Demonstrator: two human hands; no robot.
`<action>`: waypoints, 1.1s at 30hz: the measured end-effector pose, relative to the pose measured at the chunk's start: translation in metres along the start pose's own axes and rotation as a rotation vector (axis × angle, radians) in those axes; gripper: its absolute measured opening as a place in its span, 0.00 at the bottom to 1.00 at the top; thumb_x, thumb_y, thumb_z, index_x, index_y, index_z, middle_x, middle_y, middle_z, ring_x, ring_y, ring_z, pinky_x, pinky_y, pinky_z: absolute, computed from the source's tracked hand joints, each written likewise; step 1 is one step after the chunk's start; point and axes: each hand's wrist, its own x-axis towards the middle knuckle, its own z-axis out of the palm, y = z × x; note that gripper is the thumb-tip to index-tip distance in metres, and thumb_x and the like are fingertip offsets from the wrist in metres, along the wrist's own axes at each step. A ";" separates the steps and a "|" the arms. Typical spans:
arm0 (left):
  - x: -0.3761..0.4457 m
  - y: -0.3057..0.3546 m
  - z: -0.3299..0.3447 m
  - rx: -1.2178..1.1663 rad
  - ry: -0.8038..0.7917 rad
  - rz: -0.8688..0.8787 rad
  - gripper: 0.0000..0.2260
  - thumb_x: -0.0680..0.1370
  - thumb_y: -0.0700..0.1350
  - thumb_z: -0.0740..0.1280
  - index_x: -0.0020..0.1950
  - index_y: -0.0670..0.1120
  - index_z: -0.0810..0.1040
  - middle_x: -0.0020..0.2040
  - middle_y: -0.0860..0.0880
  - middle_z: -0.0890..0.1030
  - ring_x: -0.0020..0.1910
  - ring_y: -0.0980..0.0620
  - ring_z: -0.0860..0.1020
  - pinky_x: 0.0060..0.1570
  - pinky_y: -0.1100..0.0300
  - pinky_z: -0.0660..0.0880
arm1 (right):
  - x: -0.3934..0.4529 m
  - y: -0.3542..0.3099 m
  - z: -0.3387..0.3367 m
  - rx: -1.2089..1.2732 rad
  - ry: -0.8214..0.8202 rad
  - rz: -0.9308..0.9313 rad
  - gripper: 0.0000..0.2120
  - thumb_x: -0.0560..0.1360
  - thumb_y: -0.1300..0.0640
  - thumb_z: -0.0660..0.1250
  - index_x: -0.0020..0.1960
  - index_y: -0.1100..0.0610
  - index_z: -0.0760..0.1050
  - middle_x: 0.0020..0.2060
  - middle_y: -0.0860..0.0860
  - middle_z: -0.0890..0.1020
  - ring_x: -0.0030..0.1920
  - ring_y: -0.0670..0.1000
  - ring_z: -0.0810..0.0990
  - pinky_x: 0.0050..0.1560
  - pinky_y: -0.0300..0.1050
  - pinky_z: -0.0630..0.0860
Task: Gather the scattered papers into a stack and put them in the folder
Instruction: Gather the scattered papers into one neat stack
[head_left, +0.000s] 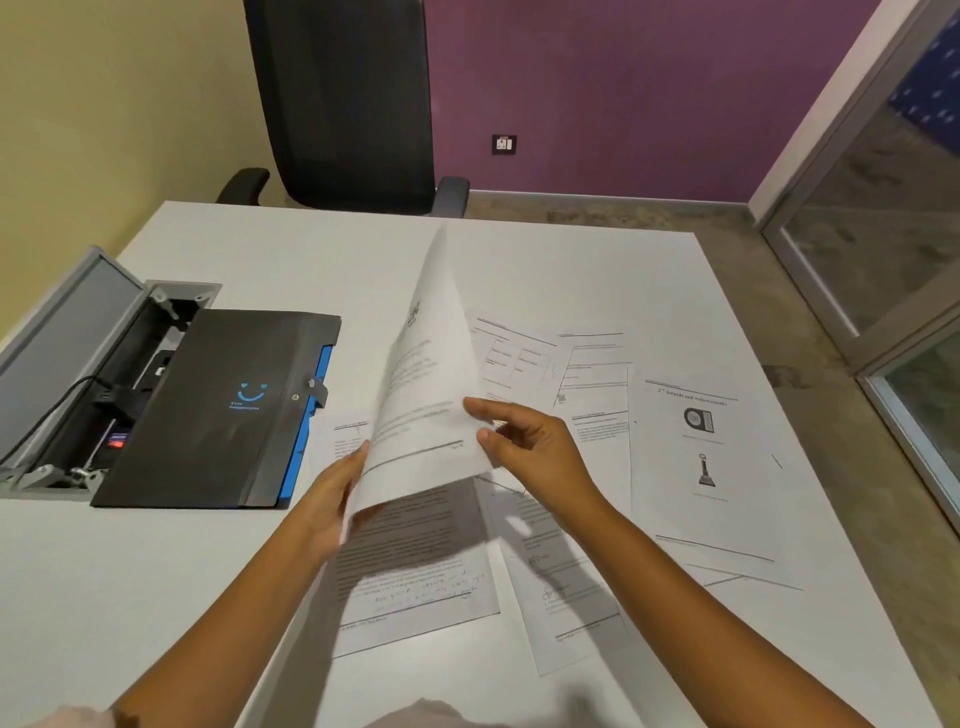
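The gathering step is in hand: a lifted sheet (431, 395) is held above the table (208, 571) at frame centre, gripped along its lower left edge by the left hand (332, 499) and pinched at its right edge by the right hand (524, 441). More loose papers (706, 467) lie spread to the right and below. The closed black folder (208, 410) rests at left. Next, the remaining sheets probably need collecting beneath this one.

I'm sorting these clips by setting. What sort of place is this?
Probably an office or meeting room: a white table with an open cable box, a black mesh chair and a glass partition.
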 end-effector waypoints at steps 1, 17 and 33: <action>0.001 0.001 -0.003 0.039 0.056 0.041 0.11 0.72 0.48 0.70 0.52 0.45 0.82 0.43 0.45 0.86 0.40 0.47 0.84 0.36 0.52 0.81 | -0.002 0.009 -0.005 -0.012 0.054 0.044 0.18 0.74 0.63 0.67 0.52 0.40 0.79 0.35 0.41 0.81 0.36 0.44 0.74 0.40 0.31 0.76; -0.007 -0.019 -0.035 0.563 0.502 -0.026 0.10 0.78 0.39 0.61 0.59 0.40 0.73 0.59 0.38 0.78 0.55 0.37 0.77 0.58 0.39 0.74 | 0.033 0.111 -0.057 -0.050 0.293 0.767 0.13 0.78 0.63 0.59 0.61 0.62 0.74 0.32 0.54 0.74 0.30 0.49 0.70 0.32 0.40 0.68; -0.006 -0.023 -0.030 0.571 0.507 -0.047 0.11 0.78 0.39 0.62 0.60 0.40 0.73 0.58 0.38 0.78 0.55 0.36 0.78 0.58 0.39 0.74 | 0.051 0.114 -0.047 -0.235 0.609 0.493 0.16 0.76 0.57 0.66 0.62 0.57 0.75 0.63 0.52 0.77 0.65 0.54 0.74 0.68 0.51 0.68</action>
